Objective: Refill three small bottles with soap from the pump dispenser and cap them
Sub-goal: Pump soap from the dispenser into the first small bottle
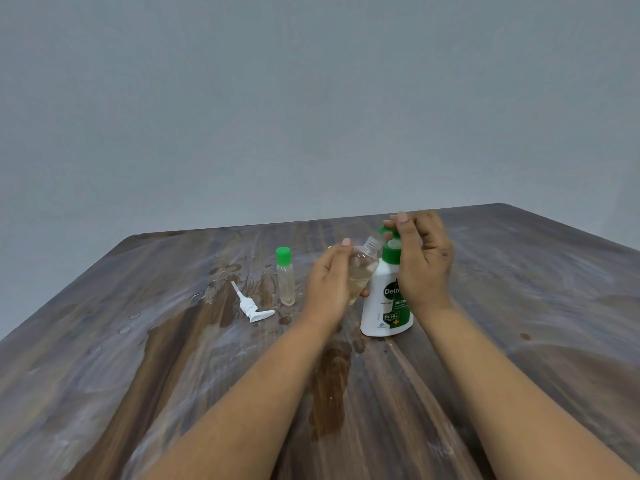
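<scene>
Clear bottle [362,268] within left-hand fingers [346,242]

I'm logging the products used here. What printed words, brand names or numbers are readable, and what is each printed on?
"Dett", brand name cut off by the right hand: on the soap dispenser.
"ORIGIN", partly hidden: same label's green band.
"99.99%": same label, lower down.
Other small print on that label: too small to read.
Capped small bottle, held small bottle, loose white pump: no text visible.

Plain room (bare grey wall [311,98]), wooden table [138,358]
</scene>
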